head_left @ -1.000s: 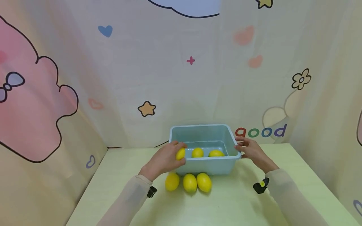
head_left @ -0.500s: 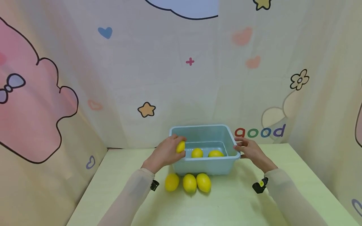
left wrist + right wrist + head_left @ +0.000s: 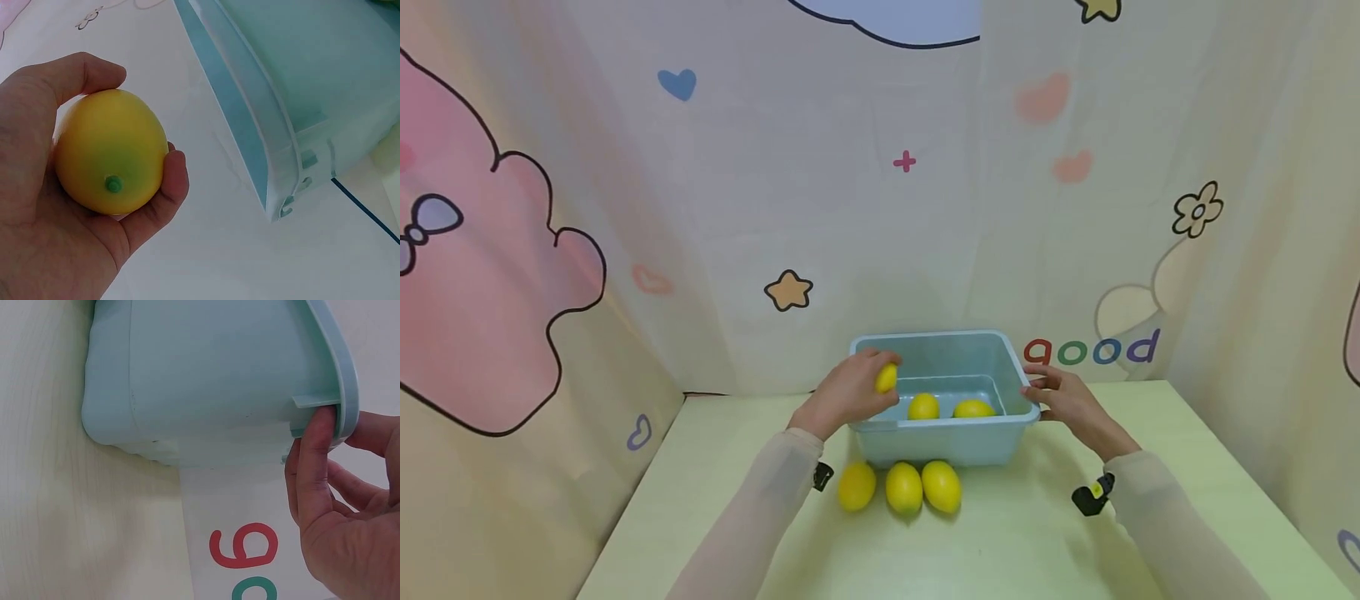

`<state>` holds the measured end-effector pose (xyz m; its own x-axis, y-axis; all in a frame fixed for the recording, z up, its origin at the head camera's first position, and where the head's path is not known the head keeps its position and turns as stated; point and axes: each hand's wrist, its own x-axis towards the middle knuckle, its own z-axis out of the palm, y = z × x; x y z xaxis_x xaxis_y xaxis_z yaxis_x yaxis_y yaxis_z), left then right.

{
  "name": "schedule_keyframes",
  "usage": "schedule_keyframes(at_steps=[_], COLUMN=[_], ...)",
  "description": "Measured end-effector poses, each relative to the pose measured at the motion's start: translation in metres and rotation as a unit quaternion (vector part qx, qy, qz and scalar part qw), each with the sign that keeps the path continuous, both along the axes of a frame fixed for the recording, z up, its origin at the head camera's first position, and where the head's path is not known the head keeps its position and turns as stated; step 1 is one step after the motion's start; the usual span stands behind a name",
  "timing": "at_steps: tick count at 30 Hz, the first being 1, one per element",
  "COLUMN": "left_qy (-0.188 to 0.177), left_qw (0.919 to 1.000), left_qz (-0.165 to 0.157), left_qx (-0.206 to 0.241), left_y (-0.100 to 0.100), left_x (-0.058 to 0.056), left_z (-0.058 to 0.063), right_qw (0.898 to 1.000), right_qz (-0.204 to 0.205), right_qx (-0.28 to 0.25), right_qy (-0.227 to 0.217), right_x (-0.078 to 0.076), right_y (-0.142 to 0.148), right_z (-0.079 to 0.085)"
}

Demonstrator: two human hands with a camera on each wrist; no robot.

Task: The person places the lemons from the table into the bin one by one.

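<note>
My left hand [image 3: 846, 393] grips a yellow lemon [image 3: 887, 378] over the left side of a light blue plastic bin [image 3: 947, 443]. In the left wrist view, the fingers and thumb curl round this lemon [image 3: 115, 147], whose greenish end with a small green stub faces the camera. Inside the bin lie two more lemons, one near the middle [image 3: 923, 407] and one to its right [image 3: 974, 408]. My right hand [image 3: 1069, 406] holds the bin's right rim. The right wrist view shows its fingers [image 3: 315, 465] pinching that rim from both sides.
Three lemons sit in a row on the pale table [image 3: 1000, 542] before the bin: a left one [image 3: 857, 486], a middle one [image 3: 904, 488] and a right one [image 3: 942, 487]. A printed curtain [image 3: 925, 250] hangs close behind the bin.
My left hand has risen with its lemon and shifted slightly right, over the bin's left side. The right hand stays on the rim, and the bin and other lemons keep their places.
</note>
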<state>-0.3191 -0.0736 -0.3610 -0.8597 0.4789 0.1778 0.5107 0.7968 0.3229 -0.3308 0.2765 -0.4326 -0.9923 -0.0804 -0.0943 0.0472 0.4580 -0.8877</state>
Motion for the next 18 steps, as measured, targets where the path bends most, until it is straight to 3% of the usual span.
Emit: schedule_keyframes(at_steps=[18], left_qy=[-0.035], left_qw=[0.9985], left_qz=[0.006], left_qx=[-0.041], left_y=[0.01], left_x=[-0.02], left_z=[0.012], right_qw=[1.0], right_qz=[-0.005], right_qx=[-0.005], right_qy=[-0.004], right_x=[0.0], right_y=[0.0], right_z=[0.0])
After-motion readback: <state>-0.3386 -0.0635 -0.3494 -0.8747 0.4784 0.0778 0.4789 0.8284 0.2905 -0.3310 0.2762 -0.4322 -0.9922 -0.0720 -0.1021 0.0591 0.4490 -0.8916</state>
